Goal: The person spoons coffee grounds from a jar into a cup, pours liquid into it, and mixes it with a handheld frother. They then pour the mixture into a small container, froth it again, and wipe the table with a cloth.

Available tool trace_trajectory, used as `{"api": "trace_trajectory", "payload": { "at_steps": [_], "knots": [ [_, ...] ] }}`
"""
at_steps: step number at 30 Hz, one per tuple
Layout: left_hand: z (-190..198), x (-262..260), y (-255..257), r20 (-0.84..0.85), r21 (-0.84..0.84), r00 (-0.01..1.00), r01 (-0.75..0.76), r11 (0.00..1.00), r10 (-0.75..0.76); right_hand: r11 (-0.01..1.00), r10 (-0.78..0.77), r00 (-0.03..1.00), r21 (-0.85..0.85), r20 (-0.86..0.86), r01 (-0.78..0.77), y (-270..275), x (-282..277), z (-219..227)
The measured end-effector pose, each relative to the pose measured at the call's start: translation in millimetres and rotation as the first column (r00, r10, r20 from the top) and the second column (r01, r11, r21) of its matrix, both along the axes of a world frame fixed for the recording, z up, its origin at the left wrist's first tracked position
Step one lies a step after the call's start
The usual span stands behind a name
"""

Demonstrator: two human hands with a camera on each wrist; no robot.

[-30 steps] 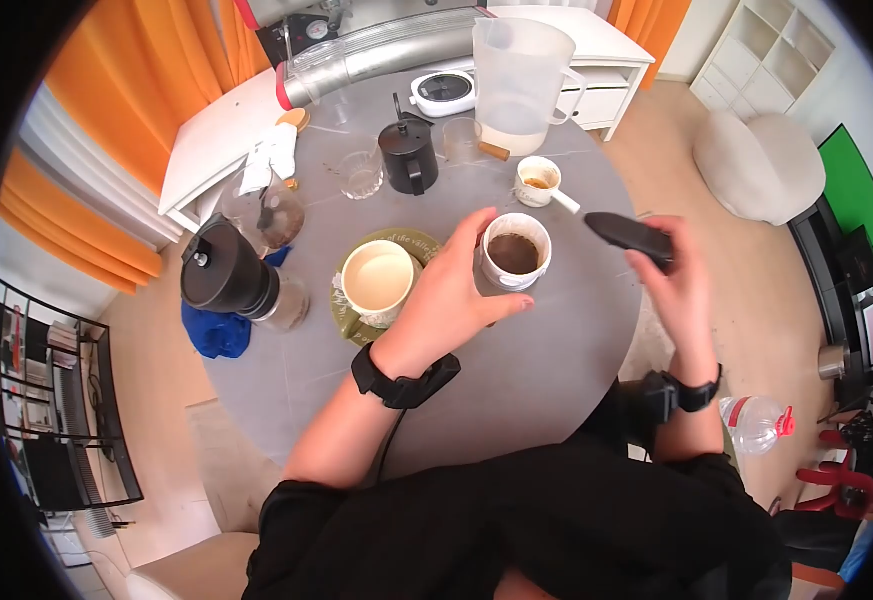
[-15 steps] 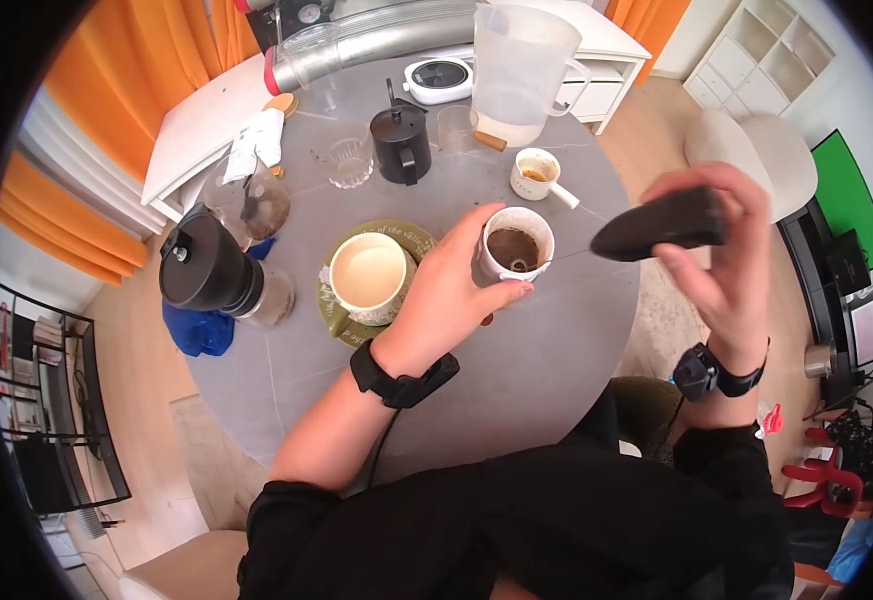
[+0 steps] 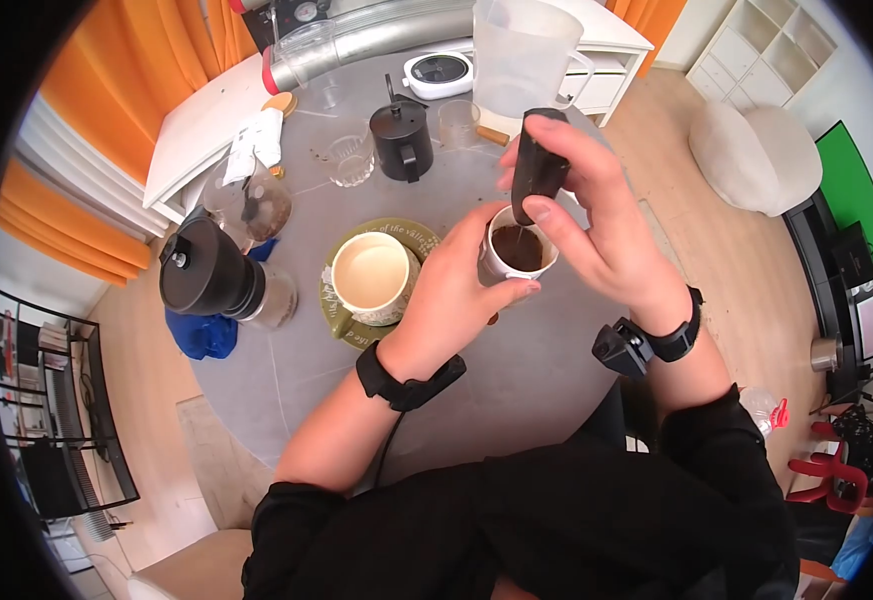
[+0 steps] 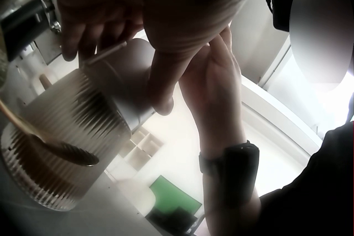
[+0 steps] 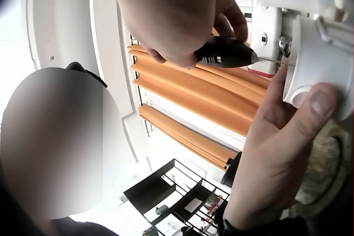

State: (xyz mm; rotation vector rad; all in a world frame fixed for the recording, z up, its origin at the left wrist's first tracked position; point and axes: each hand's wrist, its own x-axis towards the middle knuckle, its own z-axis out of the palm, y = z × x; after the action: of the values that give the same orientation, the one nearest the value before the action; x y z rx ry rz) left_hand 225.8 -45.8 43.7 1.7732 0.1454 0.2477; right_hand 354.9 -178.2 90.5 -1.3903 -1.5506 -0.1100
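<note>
The left hand (image 3: 447, 295) curls round a white cup (image 3: 493, 262) of dark brown liquid, thumb on the near side. Over its mouth, the right hand (image 3: 612, 225) grips a black handheld device (image 3: 539, 165), tilted nearly upright. From the device (image 5: 229, 52), a thin metal shaft (image 5: 270, 60) reaches the rim of the cup (image 5: 326, 67) in the right wrist view; its far end is hidden. In the left wrist view, a ribbed clear vessel (image 4: 66, 131), brown low down, adjoins the white cup (image 4: 124, 78). A cream cup (image 3: 370, 272) stands on a green saucer (image 3: 340, 318), left of the left hand.
A black grinder (image 3: 207, 268), a glass carafe (image 3: 242, 205) and a blue cloth (image 3: 204, 338) are at the left. Behind the hands stand a black pot (image 3: 400, 140), glasses (image 3: 349, 162), a white scale (image 3: 439, 75) and a large clear pitcher (image 3: 517, 60).
The right hand has moved left from beside the cup to above it, and the black device has turned from nearly level to nearly upright. The left hand still holds the cup.
</note>
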Motion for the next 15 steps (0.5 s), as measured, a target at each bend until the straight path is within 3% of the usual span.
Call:
{"api": "trace_trajectory", "payload": {
  "at_steps": [2,9,11,15],
  "knots": [
    [-1,0,-1,0.049,-0.012,0.998,-0.026,1.000,0.027,0.999,-0.038,0.986,-0.042,-0.162,0.032,-2,-3,-1],
    [-12,4,1,0.186,0.088,0.982,-0.044,0.995,0.027,0.987,-0.079,0.977,0.119,-0.200,0.104,-5,6,-3],
    [1,0,-1,0.003,-0.024,1.000,-0.024,0.999,0.024,0.989,-0.104,0.993,0.097,-0.052,0.109,-7,8,-2],
    [-3,2,-1,0.023,-0.002,0.999,-0.026,1.000,0.026,0.989,-0.129,0.991,0.066,-0.025,0.130,-9,6,-2]
  ]
}}
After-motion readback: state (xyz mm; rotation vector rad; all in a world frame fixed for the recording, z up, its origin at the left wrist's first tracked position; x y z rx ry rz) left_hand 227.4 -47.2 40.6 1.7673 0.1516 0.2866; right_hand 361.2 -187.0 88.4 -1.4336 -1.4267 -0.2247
